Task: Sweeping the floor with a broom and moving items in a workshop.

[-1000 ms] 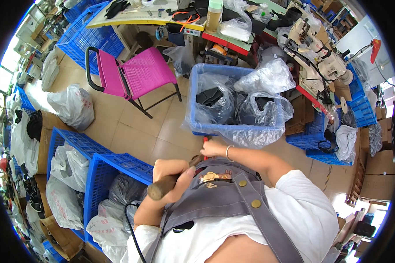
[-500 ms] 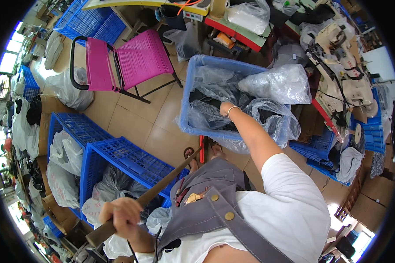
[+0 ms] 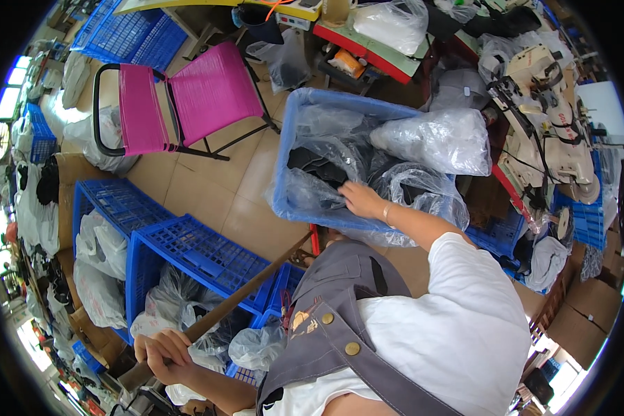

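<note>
My left hand (image 3: 161,352) is wrapped round the upper part of a long wooden pole (image 3: 239,294). The pole slants down to a red piece (image 3: 315,240) beside my feet; what kind of tool it is cannot be made out. My right hand (image 3: 362,200) reaches over the near side of a blue plastic bin (image 3: 357,98), its fingers bent on a clear plastic bag (image 3: 312,188). Dark flat pieces (image 3: 315,165) show among the plastic in the bin. A bulky clear plastic bundle (image 3: 433,141) lies across the bin's right side.
A pink chair (image 3: 211,87) with a black frame stands at the far left. Blue crates (image 3: 201,253) with filled bags are on my left. To the right are a sewing machine (image 3: 537,104) and cardboard boxes (image 3: 586,312). A red-edged worktable (image 3: 367,52) stands beyond the bin.
My right hand has drawn nearer to me inside the bin, and more of the dark pieces show. My left hand has moved slightly left and down with the pole. The view has shifted a little.
</note>
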Demonstrator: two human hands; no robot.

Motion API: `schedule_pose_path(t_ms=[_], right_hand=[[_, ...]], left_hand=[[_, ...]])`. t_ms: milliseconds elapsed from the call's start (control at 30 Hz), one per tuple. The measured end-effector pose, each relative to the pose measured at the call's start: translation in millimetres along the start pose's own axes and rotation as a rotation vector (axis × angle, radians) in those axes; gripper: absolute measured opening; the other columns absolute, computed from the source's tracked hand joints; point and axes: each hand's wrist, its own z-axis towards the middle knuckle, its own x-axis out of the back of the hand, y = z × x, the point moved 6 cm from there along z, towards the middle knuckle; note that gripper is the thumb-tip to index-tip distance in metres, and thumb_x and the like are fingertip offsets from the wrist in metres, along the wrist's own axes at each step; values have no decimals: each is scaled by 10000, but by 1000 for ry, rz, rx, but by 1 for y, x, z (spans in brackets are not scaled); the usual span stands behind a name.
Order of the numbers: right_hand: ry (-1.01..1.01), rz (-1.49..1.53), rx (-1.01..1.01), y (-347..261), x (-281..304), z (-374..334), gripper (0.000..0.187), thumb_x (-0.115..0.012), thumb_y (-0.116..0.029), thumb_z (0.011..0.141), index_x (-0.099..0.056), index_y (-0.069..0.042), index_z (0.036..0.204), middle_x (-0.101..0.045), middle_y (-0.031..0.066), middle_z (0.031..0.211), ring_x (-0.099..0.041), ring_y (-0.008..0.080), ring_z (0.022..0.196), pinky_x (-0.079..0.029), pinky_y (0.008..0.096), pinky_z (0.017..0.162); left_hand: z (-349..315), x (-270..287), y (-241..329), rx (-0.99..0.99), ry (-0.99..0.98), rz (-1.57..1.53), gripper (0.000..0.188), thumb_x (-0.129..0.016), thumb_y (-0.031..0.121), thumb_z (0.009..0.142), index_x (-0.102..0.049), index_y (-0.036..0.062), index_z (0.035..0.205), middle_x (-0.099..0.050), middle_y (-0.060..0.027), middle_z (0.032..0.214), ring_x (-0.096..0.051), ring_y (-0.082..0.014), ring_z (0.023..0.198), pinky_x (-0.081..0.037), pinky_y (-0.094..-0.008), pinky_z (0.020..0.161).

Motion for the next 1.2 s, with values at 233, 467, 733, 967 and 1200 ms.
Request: schedule_pose_path(t_ms=[233, 467, 733, 967, 1200], right_hand=[[175, -288, -308, 35, 31, -203, 247, -499, -89, 660, -523, -39, 901, -510, 134, 924, -479, 269, 914, -371, 394, 786], [168, -115, -1397, 167, 16, -324, 285, -488, -216, 729, -527, -27, 939, -556, 215, 887, -536, 338, 835, -410, 397, 732], [327, -14, -1503, 192, -38, -328, 270, -458, -247, 777, -541, -25, 904, -543, 215, 931, -523, 356, 874, -414, 417, 751], [499, 204, -1496, 99, -111, -367, 284, -471, -247, 785, -525, 32, 789, -537, 261, 775, -507, 403, 804, -388, 443, 724], [460, 157, -1622, 70, -156, -443, 332, -464, -260, 776, -533, 64, 795, -547, 259, 814, -528, 390, 790, -406, 438, 701]], left_hand=[[15, 9, -11, -42, 56, -21, 234, -355, 138, 820, -311, 82, 597, -300, -10, 328, -228, -63, 225, -287, -190, 279], [24, 18, -14, -14, 77, -10, 274, -336, 177, 860, -295, 111, 598, -230, 25, 358, -162, -54, 259, -186, -170, 293], [33, -9, -18, -40, -85, 8, 272, -332, 177, 863, -300, 109, 602, -226, 25, 371, -160, -48, 260, -183, -171, 296], [36, -19, -19, -14, 29, 63, 303, -328, 173, 870, -289, 117, 575, -215, 19, 371, -157, -51, 279, -232, -172, 345], [48, -18, -24, -9, 25, 69, 311, -334, 157, 870, -280, 121, 566, -193, 15, 368, -162, -65, 281, -272, -185, 380]])
